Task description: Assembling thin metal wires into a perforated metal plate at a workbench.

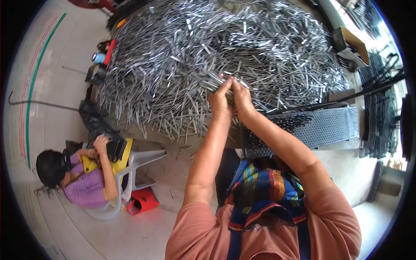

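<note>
Both of my arms reach forward over a wide heap of thin silvery metal strips (pixel 173 69). Between my palms is a bundle of these metal strips (pixel 212 82), its ends sticking out past my fingers to the left. My left hand (pixel 221 99) is closed around the near left side of the bundle. Against its other side presses my right hand (pixel 243 100), thumb beside the left one. The heap partly hides the fingertips. Just right of my right wrist lies a perforated metal tray (pixel 329 123) with dark small pieces along its left part.
At the left a person (pixel 86 182) in a striped shirt and dark cap sits on a plastic chair (pixel 141 162). A red container (pixel 143 201) stands on the floor there. An open cardboard box (pixel 353 41) is at the far right, above racks of dark rods (pixel 377 117).
</note>
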### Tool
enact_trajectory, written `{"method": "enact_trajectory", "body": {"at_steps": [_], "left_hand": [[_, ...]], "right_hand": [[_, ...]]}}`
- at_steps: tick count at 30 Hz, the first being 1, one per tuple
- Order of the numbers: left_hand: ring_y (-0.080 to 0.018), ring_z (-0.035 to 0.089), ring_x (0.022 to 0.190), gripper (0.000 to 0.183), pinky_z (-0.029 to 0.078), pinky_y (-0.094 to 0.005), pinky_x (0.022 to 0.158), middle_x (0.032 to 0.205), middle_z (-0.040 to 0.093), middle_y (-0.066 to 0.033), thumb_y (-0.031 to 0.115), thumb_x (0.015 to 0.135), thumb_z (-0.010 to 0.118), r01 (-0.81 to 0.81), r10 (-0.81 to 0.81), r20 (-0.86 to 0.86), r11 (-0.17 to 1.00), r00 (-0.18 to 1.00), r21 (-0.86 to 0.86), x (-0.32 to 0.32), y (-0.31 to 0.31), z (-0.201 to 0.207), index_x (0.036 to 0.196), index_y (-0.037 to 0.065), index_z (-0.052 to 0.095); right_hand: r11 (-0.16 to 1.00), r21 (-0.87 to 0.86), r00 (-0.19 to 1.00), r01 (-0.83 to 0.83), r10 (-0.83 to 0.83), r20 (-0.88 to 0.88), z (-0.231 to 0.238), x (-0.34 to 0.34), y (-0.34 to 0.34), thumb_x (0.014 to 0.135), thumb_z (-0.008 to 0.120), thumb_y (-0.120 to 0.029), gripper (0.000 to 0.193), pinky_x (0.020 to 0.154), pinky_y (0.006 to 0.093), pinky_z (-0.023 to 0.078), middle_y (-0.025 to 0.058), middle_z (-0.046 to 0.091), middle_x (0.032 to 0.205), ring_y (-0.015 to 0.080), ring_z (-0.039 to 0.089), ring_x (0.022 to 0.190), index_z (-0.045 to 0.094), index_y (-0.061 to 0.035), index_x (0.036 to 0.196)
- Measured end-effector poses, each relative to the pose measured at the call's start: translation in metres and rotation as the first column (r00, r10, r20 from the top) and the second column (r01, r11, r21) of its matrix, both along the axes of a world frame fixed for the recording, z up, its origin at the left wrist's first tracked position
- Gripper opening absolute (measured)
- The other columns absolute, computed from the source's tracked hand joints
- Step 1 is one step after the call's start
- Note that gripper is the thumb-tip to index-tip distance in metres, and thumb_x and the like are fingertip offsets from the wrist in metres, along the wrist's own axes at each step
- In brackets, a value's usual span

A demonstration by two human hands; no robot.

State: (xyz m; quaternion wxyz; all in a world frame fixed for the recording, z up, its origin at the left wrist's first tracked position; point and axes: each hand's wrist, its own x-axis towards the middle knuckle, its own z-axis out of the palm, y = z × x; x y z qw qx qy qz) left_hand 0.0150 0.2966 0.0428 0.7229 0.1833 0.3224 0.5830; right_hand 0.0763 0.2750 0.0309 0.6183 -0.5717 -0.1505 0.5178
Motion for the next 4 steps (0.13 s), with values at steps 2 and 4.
{"method": "enact_trajectory", "body": {"at_steps": [2, 4], "left_hand": [[-0.022, 0.067, 0.088, 0.033, 0.053, -0.0332, 0.085, 0.096, 0.069, -0.0113, -0.006, 0.077, 0.07, -0.09, 0.094, -0.129, 0.995, 0.987, 0.039, -0.012, -0.001, -0.014, 0.108, -0.001, 0.062], [-0.0236, 0.068, 0.089, 0.047, 0.054, -0.0359, 0.088, 0.105, 0.068, -0.0189, -0.006, 0.075, 0.07, -0.142, 0.145, -0.178, 0.989, 0.973, 0.03, -0.028, -0.012, -0.023, 0.12, -0.004, 0.056]], "right_hand": [[0.992, -0.007, 0.985, -0.125, 0.125, 0.122, -0.003, 0.005, -0.009, 0.095, 0.059, -0.04, 0.052, 0.091, 0.0338, 0.046, 0.0179, 0.067, 0.115, 0.0226, 0.062, 0.103, 0.061, 0.0016, 0.127], [0.977, 0.036, 0.916, -0.211, 0.184, 0.357, -0.01, 0.012, -0.019, 0.087, 0.071, -0.036, 0.057, 0.095, 0.0355, 0.046, 0.0192, 0.065, 0.122, 0.0256, 0.062, 0.107, 0.059, -0.0011, 0.131]]}}
